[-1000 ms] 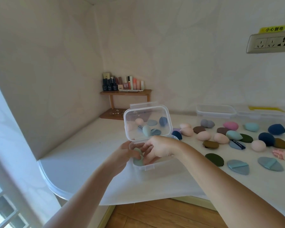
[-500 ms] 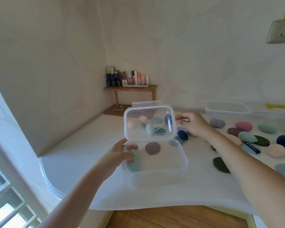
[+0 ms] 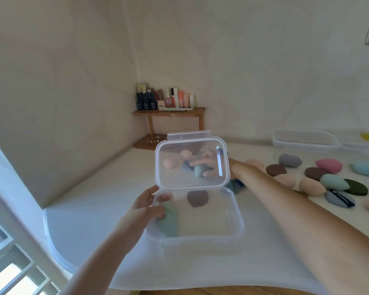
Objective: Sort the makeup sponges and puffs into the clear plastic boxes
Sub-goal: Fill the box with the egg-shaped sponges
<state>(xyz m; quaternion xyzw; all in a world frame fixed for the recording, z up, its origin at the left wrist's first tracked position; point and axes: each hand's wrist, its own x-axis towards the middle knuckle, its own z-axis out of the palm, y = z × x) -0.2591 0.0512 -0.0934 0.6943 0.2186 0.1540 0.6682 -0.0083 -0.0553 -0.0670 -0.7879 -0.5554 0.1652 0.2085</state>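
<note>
A clear plastic box (image 3: pixel 235 211) stands on the white table, its lid (image 3: pixel 192 145) raised upright. Inside lie a pale green sponge (image 3: pixel 168 222) at the left and a brown puff (image 3: pixel 197 198) at the back. My left hand (image 3: pixel 141 211) grips the box's left rim, thumb over the edge. My right hand (image 3: pixel 233 167) reaches behind the lid, where its fingers show blurred through the plastic among a grey-green sponge (image 3: pixel 199 170), peach sponges and a blue puff. Whether it holds one is unclear.
Several loose sponges and puffs lie on the table at the right, among them a pink sponge (image 3: pixel 328 166) and a dark green puff (image 3: pixel 356 187). Empty clear boxes (image 3: pixel 305 138) stand at the back right. A wooden shelf (image 3: pixel 170 112) with cosmetics fills the corner.
My right hand left the box, swung to the right of the lid, and now reaches behind it. My left hand keeps its grip on the rim. The view shifted left.
</note>
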